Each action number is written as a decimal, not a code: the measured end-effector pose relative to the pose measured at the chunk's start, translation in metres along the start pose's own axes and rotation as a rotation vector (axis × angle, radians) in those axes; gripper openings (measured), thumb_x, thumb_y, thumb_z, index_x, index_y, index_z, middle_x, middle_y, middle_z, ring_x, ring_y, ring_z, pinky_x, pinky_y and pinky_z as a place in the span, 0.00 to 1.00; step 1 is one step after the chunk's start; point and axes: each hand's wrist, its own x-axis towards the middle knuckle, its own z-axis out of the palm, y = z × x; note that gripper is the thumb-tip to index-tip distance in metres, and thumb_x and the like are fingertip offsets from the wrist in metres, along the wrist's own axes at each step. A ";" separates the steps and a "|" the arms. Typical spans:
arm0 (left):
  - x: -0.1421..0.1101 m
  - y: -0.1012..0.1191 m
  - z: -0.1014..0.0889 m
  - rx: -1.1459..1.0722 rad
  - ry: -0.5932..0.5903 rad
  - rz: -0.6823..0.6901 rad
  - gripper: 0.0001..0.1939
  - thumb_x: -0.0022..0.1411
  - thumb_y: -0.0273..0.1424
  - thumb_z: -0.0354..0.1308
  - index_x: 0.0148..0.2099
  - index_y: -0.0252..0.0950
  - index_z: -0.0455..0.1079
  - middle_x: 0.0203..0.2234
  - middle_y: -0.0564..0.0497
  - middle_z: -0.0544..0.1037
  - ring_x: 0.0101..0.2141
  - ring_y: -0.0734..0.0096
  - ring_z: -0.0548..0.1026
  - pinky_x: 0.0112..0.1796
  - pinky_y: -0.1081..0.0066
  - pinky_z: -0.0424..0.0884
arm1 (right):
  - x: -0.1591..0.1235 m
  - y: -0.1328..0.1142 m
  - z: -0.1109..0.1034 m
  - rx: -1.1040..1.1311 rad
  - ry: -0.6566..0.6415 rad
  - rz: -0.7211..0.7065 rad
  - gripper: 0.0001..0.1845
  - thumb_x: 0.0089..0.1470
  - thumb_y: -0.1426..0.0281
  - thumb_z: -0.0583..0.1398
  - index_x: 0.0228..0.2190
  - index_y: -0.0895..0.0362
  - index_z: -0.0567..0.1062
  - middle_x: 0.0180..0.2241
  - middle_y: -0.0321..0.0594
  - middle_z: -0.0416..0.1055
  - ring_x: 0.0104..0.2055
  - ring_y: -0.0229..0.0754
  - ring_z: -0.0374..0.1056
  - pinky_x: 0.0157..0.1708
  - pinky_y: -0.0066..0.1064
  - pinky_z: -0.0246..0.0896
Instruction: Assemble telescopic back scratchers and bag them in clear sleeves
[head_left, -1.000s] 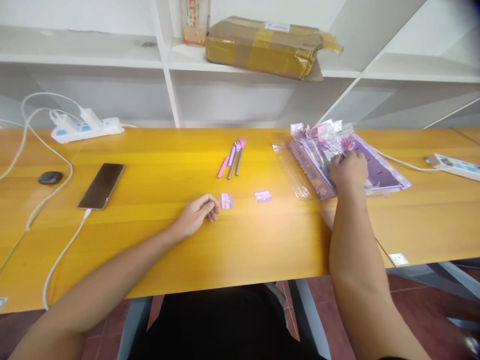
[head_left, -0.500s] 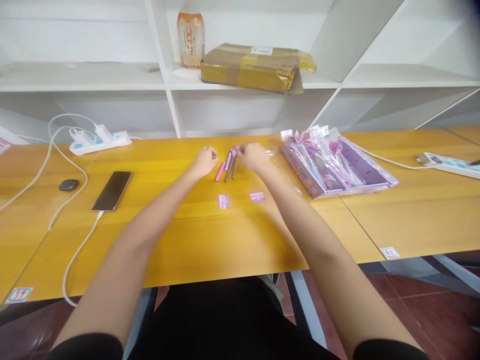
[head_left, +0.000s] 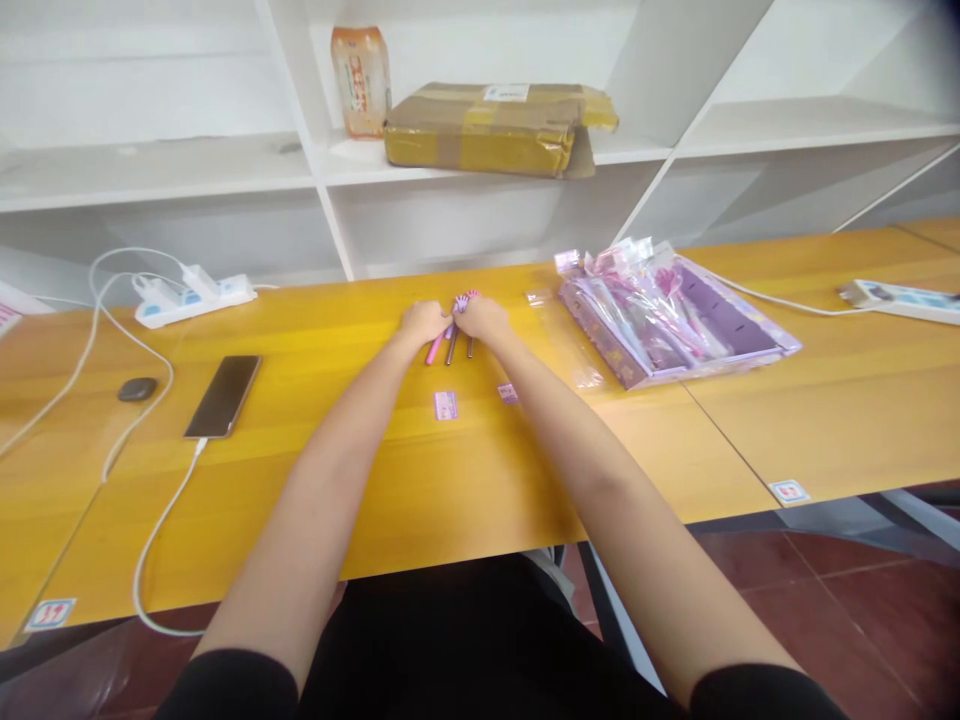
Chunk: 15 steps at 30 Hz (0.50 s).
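Since hand-topped metal rods (head_left: 451,345) bunch at 12 o'clock, left hand (head_left: 425,322) and right hand (head_left: 484,320) crowd them — fingers curled, can't tell if gripping.

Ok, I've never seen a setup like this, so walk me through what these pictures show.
There is no machine here, just a person's bare hands. One camera, worn on the head, looks forward and down, so both arms reach away from you. The left hand and right hand meet over slim sticks, some with little hand-shaped tops. Their fingers are too hidden to tell what is gripped. On the wooden table nearer the person lie two small cards. A phone lies to the left; a purple box of wrapped items sits to the right.
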 end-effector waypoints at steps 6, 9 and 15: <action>-0.002 0.008 -0.003 -0.017 -0.051 -0.016 0.15 0.65 0.41 0.66 0.30 0.38 0.81 0.26 0.43 0.81 0.41 0.53 0.80 0.47 0.62 0.72 | 0.012 0.013 0.002 0.116 -0.002 0.007 0.20 0.69 0.58 0.62 0.50 0.61 0.82 0.57 0.58 0.81 0.59 0.55 0.77 0.57 0.39 0.71; -0.006 0.014 -0.002 -0.041 -0.032 -0.047 0.17 0.64 0.42 0.68 0.28 0.37 0.80 0.24 0.42 0.80 0.40 0.53 0.80 0.47 0.60 0.71 | 0.015 0.017 0.004 0.182 0.012 0.001 0.17 0.70 0.61 0.60 0.46 0.61 0.83 0.54 0.57 0.82 0.58 0.55 0.77 0.58 0.37 0.69; -0.014 0.024 -0.014 -0.183 0.014 -0.070 0.19 0.67 0.38 0.67 0.25 0.36 0.75 0.20 0.44 0.76 0.36 0.55 0.79 0.46 0.60 0.71 | 0.005 0.021 -0.012 0.375 0.061 0.000 0.21 0.76 0.63 0.51 0.36 0.58 0.77 0.38 0.53 0.82 0.51 0.53 0.78 0.51 0.36 0.70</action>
